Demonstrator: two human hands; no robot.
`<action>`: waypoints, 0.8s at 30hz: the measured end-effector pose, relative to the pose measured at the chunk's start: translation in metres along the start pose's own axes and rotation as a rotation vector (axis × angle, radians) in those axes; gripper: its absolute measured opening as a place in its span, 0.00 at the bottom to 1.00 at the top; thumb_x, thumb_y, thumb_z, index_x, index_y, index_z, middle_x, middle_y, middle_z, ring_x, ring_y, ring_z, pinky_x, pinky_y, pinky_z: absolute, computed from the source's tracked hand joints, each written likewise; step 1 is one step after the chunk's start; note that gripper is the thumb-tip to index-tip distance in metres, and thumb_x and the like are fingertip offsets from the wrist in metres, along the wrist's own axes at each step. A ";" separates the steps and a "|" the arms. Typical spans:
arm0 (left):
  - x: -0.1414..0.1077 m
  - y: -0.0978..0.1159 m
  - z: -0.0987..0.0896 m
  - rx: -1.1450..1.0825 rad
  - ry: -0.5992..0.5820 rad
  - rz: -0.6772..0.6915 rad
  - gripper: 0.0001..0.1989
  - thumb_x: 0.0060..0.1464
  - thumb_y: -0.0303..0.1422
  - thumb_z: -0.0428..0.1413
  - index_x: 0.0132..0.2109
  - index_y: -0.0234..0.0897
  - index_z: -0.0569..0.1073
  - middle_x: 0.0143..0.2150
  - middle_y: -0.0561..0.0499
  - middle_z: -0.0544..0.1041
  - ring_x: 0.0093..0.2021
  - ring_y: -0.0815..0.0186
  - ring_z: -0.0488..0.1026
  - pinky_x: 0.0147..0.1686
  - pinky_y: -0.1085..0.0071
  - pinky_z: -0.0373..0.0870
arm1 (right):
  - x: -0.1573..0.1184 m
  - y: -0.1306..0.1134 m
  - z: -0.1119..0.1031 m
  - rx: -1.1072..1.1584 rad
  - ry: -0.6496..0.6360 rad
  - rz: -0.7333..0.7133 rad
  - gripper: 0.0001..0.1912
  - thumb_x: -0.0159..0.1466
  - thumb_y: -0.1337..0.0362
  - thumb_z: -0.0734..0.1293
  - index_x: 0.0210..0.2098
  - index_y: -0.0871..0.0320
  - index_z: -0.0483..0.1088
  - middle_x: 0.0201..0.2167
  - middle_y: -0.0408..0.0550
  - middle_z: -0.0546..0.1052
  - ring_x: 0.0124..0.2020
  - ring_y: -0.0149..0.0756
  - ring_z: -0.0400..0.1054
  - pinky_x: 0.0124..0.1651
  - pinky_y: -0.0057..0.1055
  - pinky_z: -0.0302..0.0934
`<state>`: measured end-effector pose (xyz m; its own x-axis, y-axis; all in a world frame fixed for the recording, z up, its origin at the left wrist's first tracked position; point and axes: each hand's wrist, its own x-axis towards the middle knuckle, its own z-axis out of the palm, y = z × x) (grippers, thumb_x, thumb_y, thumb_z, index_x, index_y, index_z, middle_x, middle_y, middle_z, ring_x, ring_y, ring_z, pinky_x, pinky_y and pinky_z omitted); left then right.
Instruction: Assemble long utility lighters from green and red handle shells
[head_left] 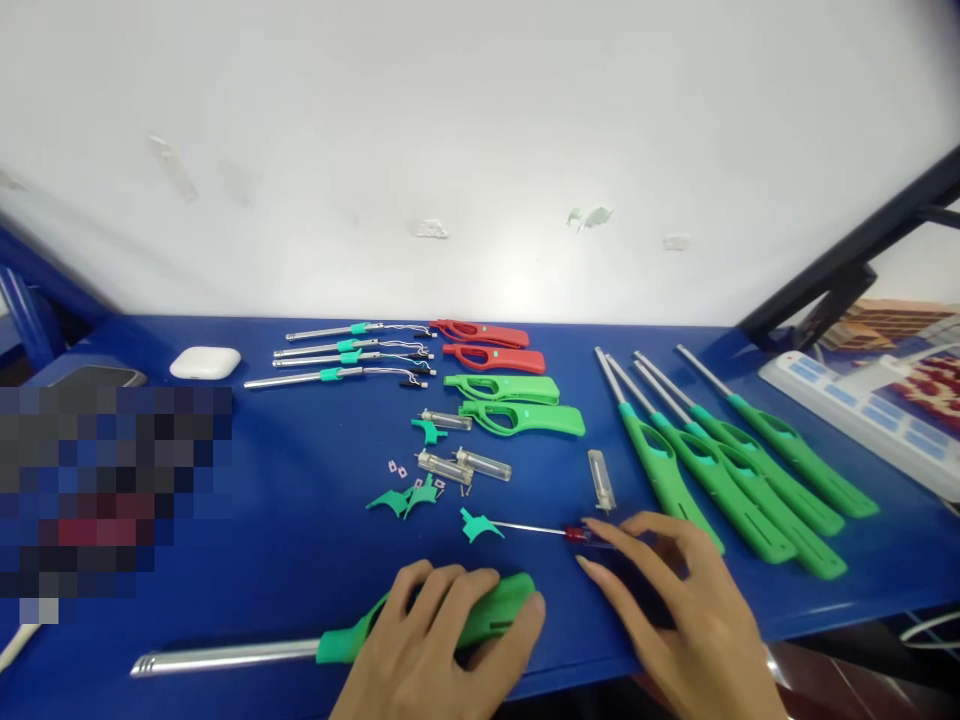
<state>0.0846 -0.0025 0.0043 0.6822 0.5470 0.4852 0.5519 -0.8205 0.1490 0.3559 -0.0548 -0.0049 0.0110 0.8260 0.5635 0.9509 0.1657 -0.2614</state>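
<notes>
Under my left hand (442, 640) lies a green long-neck gas lighter (498, 612), its metal tube pointing left along the table's front. The fingers of that hand are curled over the lighter's body. My right hand (679, 600) is at a screwdriver (531, 529) with a red collar. Its fingertips reach the handle, but thumb and index finger stand apart; part of the handle is hidden. The screwdriver's tip meets a teal trigger piece (480, 525). A clear fuel tank (600, 478) lies just beyond the right hand.
Several assembled green lighters (739, 490) lie at the right, beside a white power strip (847, 410). Behind are red casing halves (495, 358), green casing halves (525, 418) and metal tubes with wires (315, 355). Other tanks (484, 464) and triggers (390, 503) lie mid-table. A white case (205, 362) sits left.
</notes>
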 end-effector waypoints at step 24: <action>-0.003 -0.002 0.008 -0.067 0.080 -0.006 0.14 0.78 0.29 0.52 0.62 0.38 0.79 0.51 0.51 0.85 0.47 0.60 0.82 0.49 0.58 0.73 | 0.037 -0.056 -0.031 0.657 0.407 0.399 0.08 0.69 0.62 0.73 0.48 0.52 0.80 0.36 0.43 0.79 0.31 0.33 0.79 0.32 0.29 0.76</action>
<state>0.0853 -0.0017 -0.0048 0.6369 0.5390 0.5512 0.5204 -0.8281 0.2084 0.3131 -0.0504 0.0551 0.5344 0.6526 0.5371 0.4829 0.2857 -0.8278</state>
